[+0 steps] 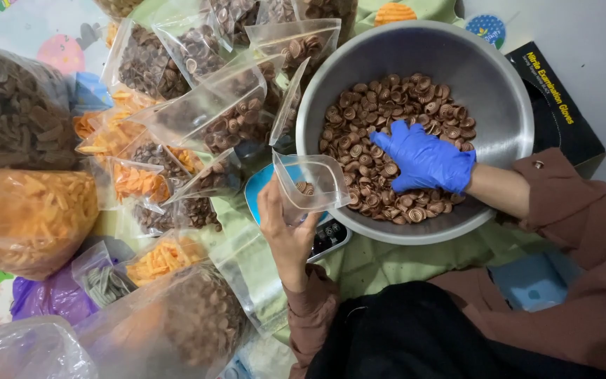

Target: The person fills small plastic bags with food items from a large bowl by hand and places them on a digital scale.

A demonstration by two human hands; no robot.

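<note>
The bare left hand is pinching a small clear pouch open beside the steel bowl, while the blue-gloved right hand is lying spread, fingers curling into the brown spiral snacks. The pouch mouth is best kept wide just beside the rim, since filled bags are crowding the left, leaving free room only over the bowl
</note>
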